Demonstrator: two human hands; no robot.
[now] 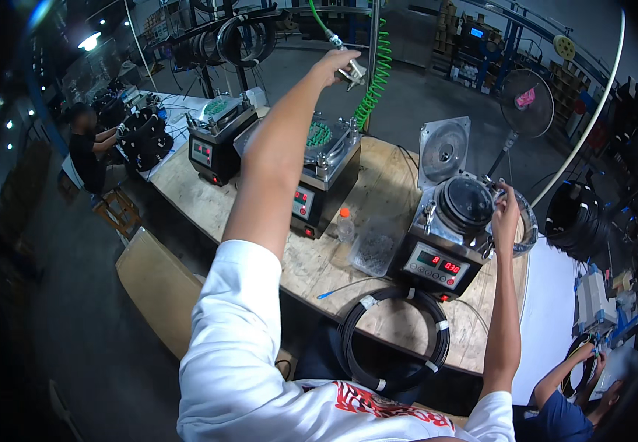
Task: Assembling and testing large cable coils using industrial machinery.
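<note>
My left hand (331, 65), arm stretched far forward, is closed round a metal air blow gun (355, 74) fed by a green hose. My right hand (507, 211) is closed at the right side of the nearest machine (443, 263), beside its round dark plate (468, 202); what the fingers grip there is too small to make out. This machine's metal lid (444, 152) stands raised at the back, and its front display is lit red. A coil of black cable (443, 337) with white ties lies against the table's front edge.
Two similar machines stand further left, the middle one (306, 204) and the far one (202, 152). A clear plastic tray (373, 249) and an orange-capped bottle (345, 226) sit between machines. A fan (527, 103) stands behind. Co-workers (89, 151) (578, 398) sit at both sides.
</note>
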